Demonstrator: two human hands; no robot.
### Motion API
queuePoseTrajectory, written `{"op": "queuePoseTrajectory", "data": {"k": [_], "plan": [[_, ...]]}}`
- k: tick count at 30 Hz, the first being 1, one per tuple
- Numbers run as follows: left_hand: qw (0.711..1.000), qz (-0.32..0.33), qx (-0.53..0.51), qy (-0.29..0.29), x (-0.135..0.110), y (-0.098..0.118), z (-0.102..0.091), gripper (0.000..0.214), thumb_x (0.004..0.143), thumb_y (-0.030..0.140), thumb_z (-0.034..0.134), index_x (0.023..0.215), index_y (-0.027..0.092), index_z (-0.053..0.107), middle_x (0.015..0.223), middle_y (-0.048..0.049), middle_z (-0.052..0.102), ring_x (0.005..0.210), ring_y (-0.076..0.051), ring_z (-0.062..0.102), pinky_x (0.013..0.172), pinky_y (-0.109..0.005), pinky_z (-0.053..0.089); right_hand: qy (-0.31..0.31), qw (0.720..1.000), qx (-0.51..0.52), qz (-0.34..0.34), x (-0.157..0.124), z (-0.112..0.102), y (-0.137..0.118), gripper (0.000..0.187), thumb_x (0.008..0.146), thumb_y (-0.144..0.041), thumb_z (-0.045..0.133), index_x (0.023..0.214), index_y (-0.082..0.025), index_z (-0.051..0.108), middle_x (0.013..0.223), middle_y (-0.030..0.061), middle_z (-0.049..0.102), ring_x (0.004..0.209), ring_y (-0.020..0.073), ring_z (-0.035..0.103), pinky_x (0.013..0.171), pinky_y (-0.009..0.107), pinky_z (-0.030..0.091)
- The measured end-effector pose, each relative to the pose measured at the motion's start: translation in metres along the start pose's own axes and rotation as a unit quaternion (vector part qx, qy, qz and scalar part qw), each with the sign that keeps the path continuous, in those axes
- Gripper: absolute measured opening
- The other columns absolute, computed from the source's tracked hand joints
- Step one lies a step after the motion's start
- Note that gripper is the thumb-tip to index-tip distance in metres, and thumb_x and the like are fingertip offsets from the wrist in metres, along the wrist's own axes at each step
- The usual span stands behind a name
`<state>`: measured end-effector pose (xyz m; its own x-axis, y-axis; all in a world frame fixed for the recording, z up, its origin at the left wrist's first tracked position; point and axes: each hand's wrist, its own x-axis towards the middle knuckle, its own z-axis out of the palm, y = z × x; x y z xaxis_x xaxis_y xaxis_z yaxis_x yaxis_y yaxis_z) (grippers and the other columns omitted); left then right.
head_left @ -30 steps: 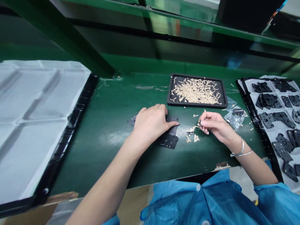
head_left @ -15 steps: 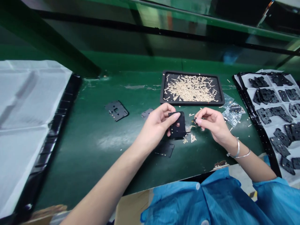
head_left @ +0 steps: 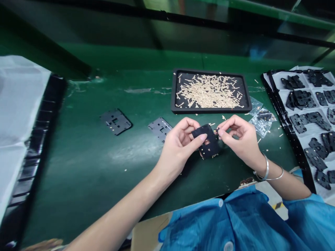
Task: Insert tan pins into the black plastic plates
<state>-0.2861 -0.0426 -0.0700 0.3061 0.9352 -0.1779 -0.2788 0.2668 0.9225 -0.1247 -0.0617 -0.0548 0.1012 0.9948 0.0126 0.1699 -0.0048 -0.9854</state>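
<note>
My left hand (head_left: 180, 144) pinches a small black perforated plate (head_left: 208, 143) between thumb and fingers, lifted above the green bench. My right hand (head_left: 239, 137) is closed in a pinch on a tiny dark piece at the plate's upper right corner; the piece is too small to name. Two more black plates lie flat on the bench, one (head_left: 160, 128) just left of my left hand and one (head_left: 116, 121) farther left. A black tray (head_left: 172, 101) holding several pale strips sits behind my hands.
A clear plastic bag (head_left: 261, 122) with dark parts lies right of my hands. At the right edge a white sheet (head_left: 284, 96) in a black frame carries several black plates. A white-covered black tray (head_left: 39, 115) stands at the left. Pale strips are scattered on the green bench (head_left: 104, 167).
My left hand has lifted one black plate off the bench and turned it toward my right hand. My right hand moved up to meet it. The view has shifted, showing two plates left lying.
</note>
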Motion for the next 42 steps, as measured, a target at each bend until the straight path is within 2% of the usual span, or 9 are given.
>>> {"op": "queuePoseTrajectory", "data": {"k": [2, 10, 20, 25, 37, 42], "plan": [[1.0, 0.004, -0.001, 0.004, -0.001, 0.001, 0.0, 0.027, 0.07, 0.024, 0.078, 0.079, 0.019, 0.053, 0.067, 0.0044, 0.06, 0.059, -0.008, 0.06, 0.057, -0.017, 0.053, -0.004, 1.0, -0.004, 0.003, -0.001, 0.0, -0.001, 0.01, 0.071, -0.019, 0.062, 0.064, -0.02, 0.056, 0.07, -0.0011, 0.063, 0.059, 0.0089, 0.053, 0.05, 0.023, 0.04], [1.0, -0.008, -0.004, 0.005, 0.0, 0.002, 0.001, 0.028, 0.068, 0.025, 0.079, 0.077, 0.019, 0.053, 0.066, 0.004, 0.06, 0.057, -0.009, 0.058, 0.054, -0.019, 0.05, -0.023, 1.0, 0.008, -0.001, -0.002, -0.001, -0.003, 0.009, 0.073, -0.018, 0.062, 0.066, -0.02, 0.057, 0.07, -0.0017, 0.063, 0.057, 0.0081, 0.052, 0.051, 0.023, 0.041], [0.994, 0.038, -0.003, 0.103, 0.001, 0.006, 0.003, 0.028, 0.068, 0.023, 0.076, 0.079, 0.021, 0.051, 0.064, 0.0059, 0.056, 0.055, -0.008, 0.057, 0.053, -0.019, 0.048, -0.079, 0.997, -0.013, -0.001, -0.003, -0.004, -0.004, 0.013, 0.074, -0.017, 0.061, 0.063, -0.02, 0.053, 0.078, 0.0018, 0.067, 0.066, 0.0102, 0.057, 0.05, 0.022, 0.04], [0.991, 0.058, 0.021, 0.116, -0.001, 0.007, 0.004, 0.027, 0.069, 0.024, 0.075, 0.079, 0.022, 0.05, 0.067, 0.0052, 0.055, 0.057, -0.009, 0.056, 0.054, -0.021, 0.049, -0.096, 0.995, -0.018, 0.002, -0.003, -0.004, -0.003, 0.012, 0.072, -0.016, 0.061, 0.063, -0.019, 0.054, 0.075, 0.0011, 0.066, 0.064, 0.0095, 0.057, 0.049, 0.021, 0.04], [0.99, 0.055, 0.044, 0.122, -0.001, 0.01, 0.003, 0.028, 0.07, 0.027, 0.076, 0.079, 0.023, 0.05, 0.065, 0.0051, 0.053, 0.054, -0.01, 0.053, 0.053, -0.025, 0.049, -0.102, 0.995, -0.022, -0.002, -0.002, -0.003, -0.007, 0.014, 0.072, -0.016, 0.06, 0.062, -0.02, 0.052, 0.071, 0.0003, 0.063, 0.063, 0.0098, 0.056, 0.049, 0.021, 0.04], [0.991, 0.06, 0.022, 0.118, -0.001, 0.01, 0.002, 0.027, 0.069, 0.025, 0.077, 0.077, 0.023, 0.051, 0.066, 0.0042, 0.056, 0.055, -0.01, 0.054, 0.051, -0.025, 0.049, -0.101, 0.995, -0.028, -0.006, -0.002, -0.003, -0.005, 0.014, 0.073, -0.015, 0.061, 0.062, -0.02, 0.053, 0.071, 0.0003, 0.064, 0.065, 0.0101, 0.057, 0.049, 0.021, 0.04]]}}
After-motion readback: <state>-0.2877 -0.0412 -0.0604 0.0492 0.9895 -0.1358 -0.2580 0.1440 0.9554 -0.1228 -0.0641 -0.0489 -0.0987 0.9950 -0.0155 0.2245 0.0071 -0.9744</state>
